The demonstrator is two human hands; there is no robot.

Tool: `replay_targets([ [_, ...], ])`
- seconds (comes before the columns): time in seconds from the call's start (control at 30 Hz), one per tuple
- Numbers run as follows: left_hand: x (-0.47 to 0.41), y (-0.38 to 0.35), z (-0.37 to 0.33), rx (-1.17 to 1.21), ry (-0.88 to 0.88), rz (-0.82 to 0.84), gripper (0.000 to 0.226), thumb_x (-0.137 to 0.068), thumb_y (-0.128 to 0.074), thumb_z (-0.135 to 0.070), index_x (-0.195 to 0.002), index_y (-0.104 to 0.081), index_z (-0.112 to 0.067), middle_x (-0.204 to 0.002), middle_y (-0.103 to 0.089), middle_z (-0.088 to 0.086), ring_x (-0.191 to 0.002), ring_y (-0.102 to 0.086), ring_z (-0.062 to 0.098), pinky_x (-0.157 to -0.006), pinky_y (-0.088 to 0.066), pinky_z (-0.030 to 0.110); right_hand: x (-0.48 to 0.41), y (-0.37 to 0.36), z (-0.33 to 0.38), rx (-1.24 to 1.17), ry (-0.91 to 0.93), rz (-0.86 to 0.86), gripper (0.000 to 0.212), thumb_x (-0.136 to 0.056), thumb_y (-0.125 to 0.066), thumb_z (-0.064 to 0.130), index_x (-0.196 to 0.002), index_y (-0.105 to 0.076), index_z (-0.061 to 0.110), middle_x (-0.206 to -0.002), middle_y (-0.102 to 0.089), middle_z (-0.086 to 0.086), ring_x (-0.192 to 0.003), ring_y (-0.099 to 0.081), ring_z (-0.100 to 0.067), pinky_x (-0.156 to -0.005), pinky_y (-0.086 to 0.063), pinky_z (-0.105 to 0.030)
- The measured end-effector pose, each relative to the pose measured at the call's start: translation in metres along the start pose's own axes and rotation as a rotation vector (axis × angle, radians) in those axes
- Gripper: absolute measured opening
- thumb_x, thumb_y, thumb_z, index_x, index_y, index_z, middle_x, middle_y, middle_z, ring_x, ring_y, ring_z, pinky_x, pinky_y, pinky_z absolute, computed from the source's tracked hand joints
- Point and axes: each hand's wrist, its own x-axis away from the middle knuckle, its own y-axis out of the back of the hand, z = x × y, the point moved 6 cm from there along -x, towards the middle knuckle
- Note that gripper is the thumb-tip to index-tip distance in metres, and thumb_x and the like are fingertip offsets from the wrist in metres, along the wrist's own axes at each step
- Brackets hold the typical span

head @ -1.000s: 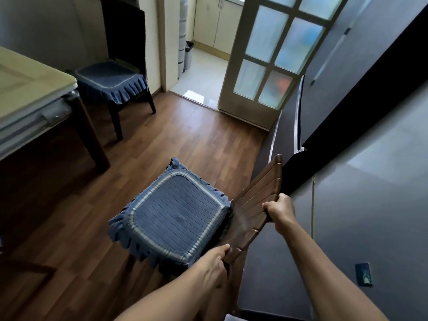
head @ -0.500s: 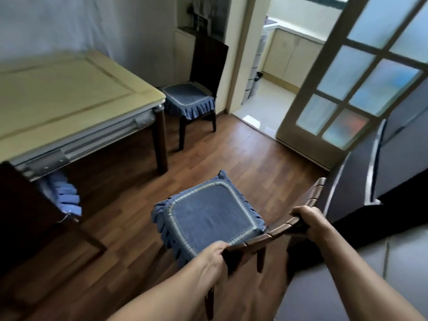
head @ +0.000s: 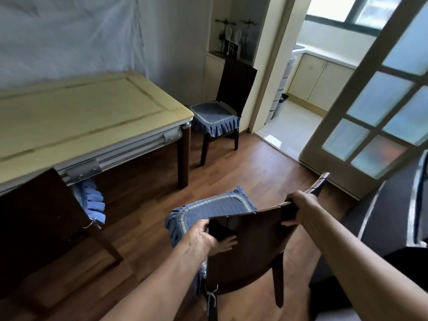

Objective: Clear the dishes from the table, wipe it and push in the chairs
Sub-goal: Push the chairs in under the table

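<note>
Left hand [head: 203,237] and right hand [head: 301,205] curl round the curved back of the glossy dark-wood chair [head: 254,242] — its ruffled blue cushion [head: 215,207] is now nearer the pale table [head: 92,117], legs possibly lifted.

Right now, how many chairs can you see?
3: the held chair in front, a tucked chair at the table, a far chair by the doorway. Others may be hidden.

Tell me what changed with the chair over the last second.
The chair came away from the dark cabinet on the right toward the table, its backrest now facing the person. Both the left hand and right hand kept their grip on the backrest's top edge. The far chair stayed put.
</note>
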Motion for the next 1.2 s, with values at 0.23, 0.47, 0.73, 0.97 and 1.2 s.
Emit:
replay_targets([
  [0.23,0.004,-0.025,-0.046,0.094,0.066,0.035,0.088,-0.078,-0.068,-0.014,-0.143,-0.013,0.011,-0.152,-0.013,0.030,-0.135,-0.030,0.045,-0.108,-0.033,0.046,0.005,-0.054,0.049,0.058,0.011,0.006,0.020,-0.076,-0.061,-0.002,-0.087,-0.044,0.002,-0.124,-0.044,-0.023,-0.108,-0.048,-0.052,-0.038,-0.047,-0.060],
  [0.47,0.015,-0.061,-0.113,0.156,0.055,0.022,0.096,-0.076,-0.072,-0.019,-0.144,-0.011,0.009,-0.152,-0.013,0.030,-0.134,-0.030,0.046,-0.106,-0.036,0.049,0.006,-0.129,0.093,0.071,-0.031,0.048,0.027,-0.081,-0.060,-0.003,-0.098,-0.040,0.000,-0.126,-0.037,-0.025,-0.113,-0.042,-0.056,-0.068,-0.049,-0.071],
  [0.73,0.021,-0.086,-0.214,0.275,-0.035,0.105,0.099,-0.078,-0.070,-0.029,-0.145,-0.005,0.007,-0.154,-0.007,0.025,-0.139,-0.023,0.042,-0.111,-0.027,0.045,0.002,-0.246,0.129,0.048,0.019,0.200,0.019,-0.084,-0.054,-0.004,-0.076,-0.038,0.004,-0.106,-0.044,-0.022,-0.107,-0.050,-0.050,-0.066,-0.049,-0.068],
  [0.97,0.025,-0.095,-0.300,0.322,-0.121,0.141,0.096,-0.084,-0.064,-0.034,-0.145,-0.001,0.008,-0.155,-0.005,0.025,-0.140,-0.020,0.041,-0.115,-0.020,0.041,0.005,-0.342,0.149,0.074,0.065,0.279,0.020,-0.086,-0.053,-0.001,-0.073,-0.040,0.005,-0.082,-0.042,-0.015,-0.091,-0.050,-0.042,-0.071,-0.050,-0.067],
  [1.2,0.028,-0.101,-0.380,0.166,-0.224,0.096,0.078,-0.087,-0.057,-0.018,-0.141,-0.011,0.014,-0.151,-0.013,0.031,-0.137,-0.028,0.043,-0.113,-0.027,0.039,-0.017,-0.433,0.153,0.092,0.092,0.359,0.019,-0.077,-0.060,-0.001,-0.094,-0.051,0.001,-0.097,-0.054,-0.020,-0.082,-0.057,-0.037,-0.036,-0.050,-0.044],
])
